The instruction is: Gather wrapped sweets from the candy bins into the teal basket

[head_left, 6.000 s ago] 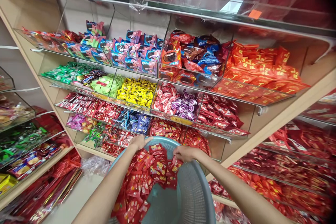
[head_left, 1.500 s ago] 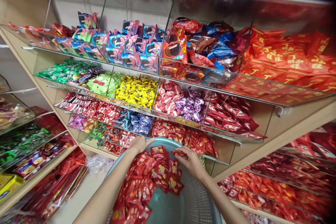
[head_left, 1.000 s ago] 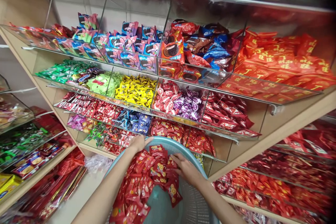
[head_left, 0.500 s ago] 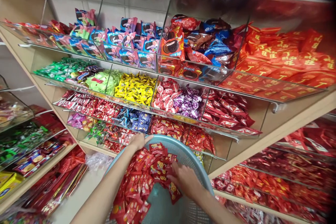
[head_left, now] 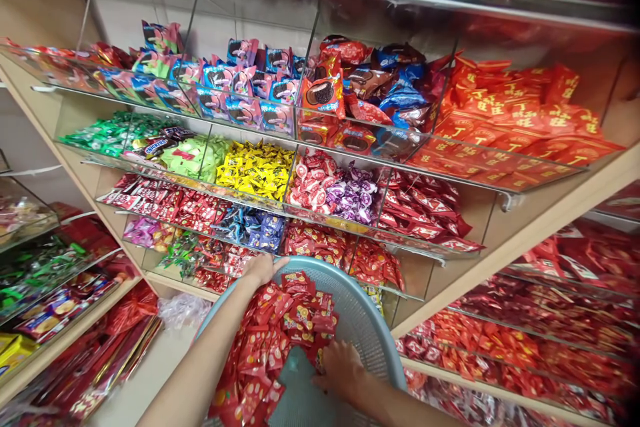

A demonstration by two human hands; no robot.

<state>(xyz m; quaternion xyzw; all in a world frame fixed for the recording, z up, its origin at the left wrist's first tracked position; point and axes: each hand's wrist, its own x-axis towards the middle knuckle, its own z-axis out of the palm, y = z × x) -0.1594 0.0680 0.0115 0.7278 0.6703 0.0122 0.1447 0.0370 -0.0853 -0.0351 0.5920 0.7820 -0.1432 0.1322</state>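
A blue-green plastic basket (head_left: pixel 373 293) with mesh walls stands low in front of me, tilted in view. Small red candy packets (head_left: pixel 260 347) with orange fruit prints are heaped along its left and far side, and part of the bottom is bare. At the far rim my left hand (head_left: pixel 260 271) grips the edge, thumb over it. My right hand (head_left: pixel 343 370) is down inside the basket at the right edge of the heap. Its fingers are bent and partly hidden, so what they hold cannot be made out.
Tiered clear-walled shelves (head_left: pixel 295 210) rise ahead, filled with wrapped sweets, including yellow candies (head_left: pixel 257 170) and red-orange packets (head_left: pixel 505 120). More stocked shelves (head_left: pixel 480 340) stand at the right, others (head_left: pixel 45 267) at the left. A crumpled clear plastic bag (head_left: pixel 183 312) lies left of the basket.
My right hand has moved a little down and nearer to me inside the basket. A packet seen beneath it before no longer shows there. The left hand keeps its grip; the view has shifted slightly.
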